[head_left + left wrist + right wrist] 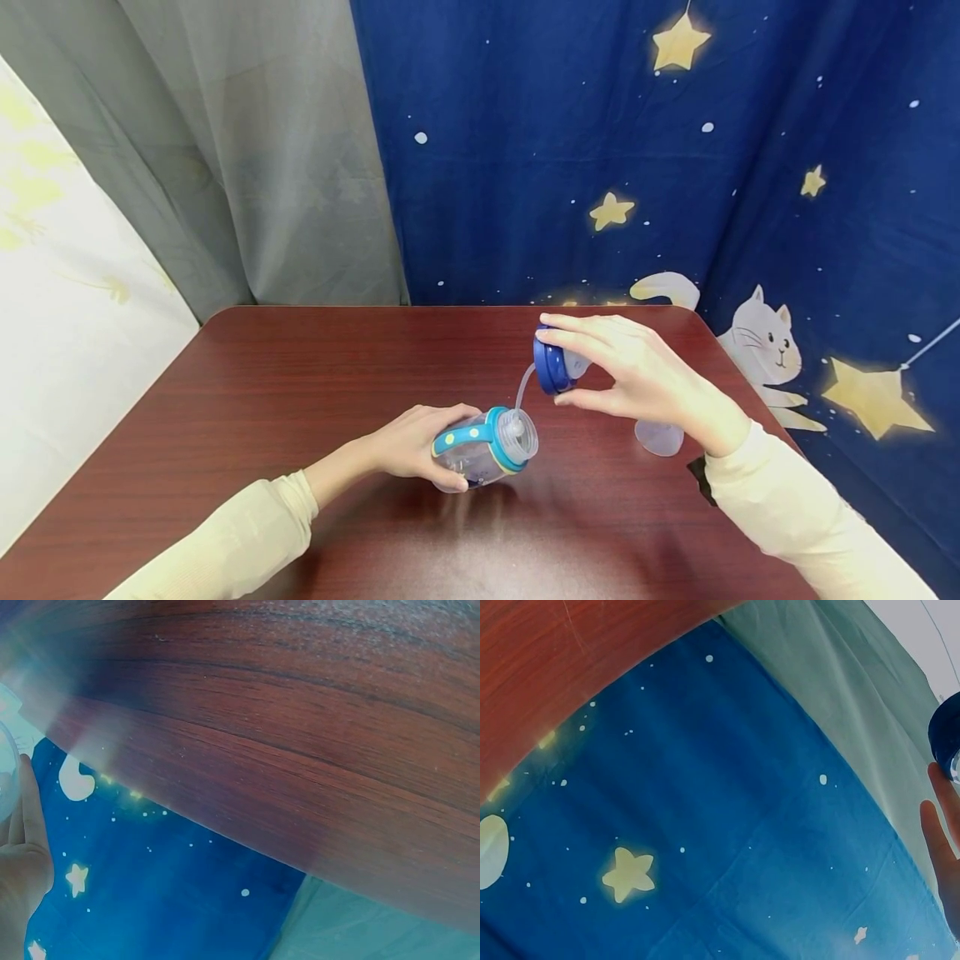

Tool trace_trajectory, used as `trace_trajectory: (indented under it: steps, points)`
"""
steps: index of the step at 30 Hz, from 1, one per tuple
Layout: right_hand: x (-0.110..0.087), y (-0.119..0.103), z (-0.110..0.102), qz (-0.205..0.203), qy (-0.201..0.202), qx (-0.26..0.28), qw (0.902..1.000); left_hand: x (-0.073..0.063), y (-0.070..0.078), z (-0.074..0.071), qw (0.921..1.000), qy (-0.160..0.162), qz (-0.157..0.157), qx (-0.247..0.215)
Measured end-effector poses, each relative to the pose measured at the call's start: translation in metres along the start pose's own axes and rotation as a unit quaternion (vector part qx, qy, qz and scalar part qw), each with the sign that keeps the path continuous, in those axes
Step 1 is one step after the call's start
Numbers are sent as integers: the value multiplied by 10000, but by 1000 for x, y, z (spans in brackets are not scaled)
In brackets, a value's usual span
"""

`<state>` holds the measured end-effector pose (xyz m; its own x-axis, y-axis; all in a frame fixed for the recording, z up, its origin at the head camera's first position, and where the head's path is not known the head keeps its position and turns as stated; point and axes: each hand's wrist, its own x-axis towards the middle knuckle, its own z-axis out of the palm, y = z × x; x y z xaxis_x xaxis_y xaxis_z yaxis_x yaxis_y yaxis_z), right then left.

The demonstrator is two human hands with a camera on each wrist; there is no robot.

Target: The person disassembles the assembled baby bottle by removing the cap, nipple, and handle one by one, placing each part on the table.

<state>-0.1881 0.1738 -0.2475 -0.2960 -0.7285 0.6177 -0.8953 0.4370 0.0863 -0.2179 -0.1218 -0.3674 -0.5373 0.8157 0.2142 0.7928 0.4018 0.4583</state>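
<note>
In the head view my left hand grips a clear sippy bottle with a teal collar and a dotted teal handle. The bottle is tilted, its threaded mouth facing right. My right hand holds a dark blue lid by its rim, thumb below and fingers above, up and to the right of the mouth. A pale straw runs from the lid down to the bottle's mouth. In the right wrist view the blue lid shows at the right edge, against the fingertips.
A clear, rounded plastic piece lies on the brown table, partly behind my right wrist. A small dark object shows beside the right cuff. Behind the table's far edge hang a grey curtain and a blue starry curtain.
</note>
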Motion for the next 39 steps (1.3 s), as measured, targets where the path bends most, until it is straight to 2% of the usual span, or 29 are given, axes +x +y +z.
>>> trace_trajectory:
  steps: [19, 28, 35, 39]
  points:
    - [14, 3, -18, -33, 312, -214, 9993, 0, -1, 0, 10000, -8, -31, 69]
    - [20, 5, -26, -26, 574, -259, 9980, 0, -1, 1, 10000, -8, -21, 24]
    - [24, 8, -31, -252, 857, -393, 9952, 0, -3, 2, 10000, -6, -24, 28]
    - [25, 10, -34, -189, 979, -416, 9941, -1, -3, 2, 10000, -10, -32, 24]
